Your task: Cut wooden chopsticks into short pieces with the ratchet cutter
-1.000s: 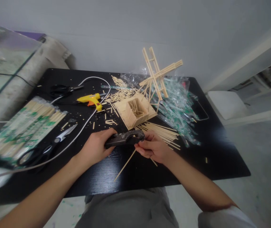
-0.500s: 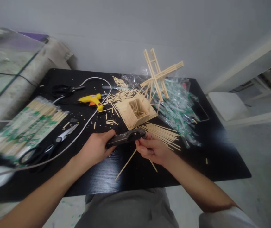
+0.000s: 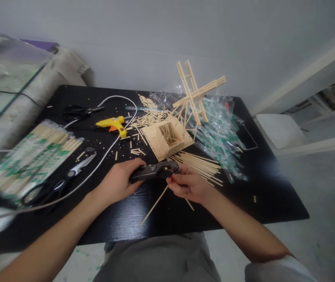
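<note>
My left hand (image 3: 119,181) is closed round the handles of a dark cutting tool (image 3: 155,171) held level above the black table (image 3: 273,196). My right hand (image 3: 189,183) pinches a thin bamboo stick (image 3: 155,204) whose upper end sits at the tool's jaws; the stick slants down to the left. A second short stick (image 3: 189,204) pokes out below my right hand. Just beyond the tool stands a small square box built of sticks (image 3: 167,139), with cut pieces inside.
Loose sticks (image 3: 202,164) lie right of the box, with a stick frame (image 3: 193,94) and plastic wrappers (image 3: 223,133) behind. A yellow glue gun (image 3: 113,124), white cord (image 3: 97,168), scissors (image 3: 64,182) and packed chopsticks (image 3: 29,160) lie to the left.
Nothing but a slight shift of the camera; both hands keep their hold on the tool and the stick.
</note>
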Tool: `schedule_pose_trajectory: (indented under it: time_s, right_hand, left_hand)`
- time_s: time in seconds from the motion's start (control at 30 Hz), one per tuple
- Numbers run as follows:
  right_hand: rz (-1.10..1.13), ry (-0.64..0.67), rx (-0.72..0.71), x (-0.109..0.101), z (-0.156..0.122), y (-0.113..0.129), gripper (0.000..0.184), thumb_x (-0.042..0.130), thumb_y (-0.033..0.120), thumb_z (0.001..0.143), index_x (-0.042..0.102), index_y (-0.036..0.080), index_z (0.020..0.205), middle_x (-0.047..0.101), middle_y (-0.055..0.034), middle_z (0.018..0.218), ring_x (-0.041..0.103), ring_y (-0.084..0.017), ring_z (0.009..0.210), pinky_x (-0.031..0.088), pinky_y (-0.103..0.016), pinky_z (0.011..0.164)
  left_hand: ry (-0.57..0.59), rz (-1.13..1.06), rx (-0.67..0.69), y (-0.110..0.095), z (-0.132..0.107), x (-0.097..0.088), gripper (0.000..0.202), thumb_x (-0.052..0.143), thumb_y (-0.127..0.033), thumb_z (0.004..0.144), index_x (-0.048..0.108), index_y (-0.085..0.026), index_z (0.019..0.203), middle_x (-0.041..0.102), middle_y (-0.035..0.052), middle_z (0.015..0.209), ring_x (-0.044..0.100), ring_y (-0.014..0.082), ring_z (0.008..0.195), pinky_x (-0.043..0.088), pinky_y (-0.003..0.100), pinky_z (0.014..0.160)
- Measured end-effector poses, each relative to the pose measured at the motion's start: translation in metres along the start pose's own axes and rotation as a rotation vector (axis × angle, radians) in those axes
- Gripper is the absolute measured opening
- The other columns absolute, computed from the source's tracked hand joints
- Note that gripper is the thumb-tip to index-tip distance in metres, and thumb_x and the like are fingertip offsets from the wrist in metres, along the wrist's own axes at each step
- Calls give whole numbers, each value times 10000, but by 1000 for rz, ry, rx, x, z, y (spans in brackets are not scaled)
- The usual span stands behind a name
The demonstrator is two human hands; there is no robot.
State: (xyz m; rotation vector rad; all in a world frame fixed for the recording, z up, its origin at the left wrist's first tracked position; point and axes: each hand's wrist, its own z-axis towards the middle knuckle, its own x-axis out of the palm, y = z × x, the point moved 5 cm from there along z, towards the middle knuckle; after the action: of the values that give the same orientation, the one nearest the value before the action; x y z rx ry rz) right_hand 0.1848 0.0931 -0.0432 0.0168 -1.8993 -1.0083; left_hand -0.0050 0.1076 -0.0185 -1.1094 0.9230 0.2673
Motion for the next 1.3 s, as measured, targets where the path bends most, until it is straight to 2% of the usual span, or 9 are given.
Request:
schedule_pose_trajectory:
  time_s: [0.2,0.37,0.57,0.73,0.87,1.13,1.3]
  right_hand:
    - [-55,-14,16,0,0,-2,377,825,488,841,680,140,858,547,64,558,199,-8,386,118,-172,360]
    - [-94,-38,-60,2,2,2,387,842,494,822,681,142,826,521,67,543,263,-23,397,154,-177,367]
    - [-190,-110,-162,0,3,9,351,800,474,872,707,136,848,610,38,588,266,-13,379,179,-184,370]
    - [-342,-188,-273,-1,1,17,312,754,444,918,727,136,875,647,16,624,358,-31,404,229,-190,383]
    - [-422,-229,-299,0,-1,22,293,741,424,930,727,135,881,665,5,648,406,-36,422,250,-193,397]
    - [-343,-173,-291,1,-2,20,268,713,386,958,733,133,874,649,16,625,366,-26,398,215,-190,379]
    - [-317,-200,-270,1,-1,19,296,734,421,936,720,137,853,632,23,608,345,-27,397,198,-193,375]
  left_hand:
    - [16,-4,-22,-1,1,-1,172,585,-171,851,642,-198,1012,748,35,908,715,187,807,533,276,722]
    - [2,9,-24,-2,1,-2,118,583,-207,882,637,-197,987,737,25,865,705,177,758,518,263,687]
    - [4,31,-37,1,1,-1,79,589,-225,910,631,-198,972,716,9,835,697,169,737,498,255,669]
    - [10,33,-59,3,0,-2,104,602,-269,929,634,-200,999,723,16,874,701,178,772,503,262,693]
    - [16,32,-72,4,1,-2,111,586,-296,950,627,-200,988,718,18,867,695,176,764,497,259,690]
    - [34,107,-90,2,-1,-2,75,555,-239,937,553,-217,864,665,-6,746,638,154,636,436,238,607]
    - [47,177,-133,0,-4,-1,104,526,-249,925,504,-227,825,635,-5,696,622,167,591,419,253,581]
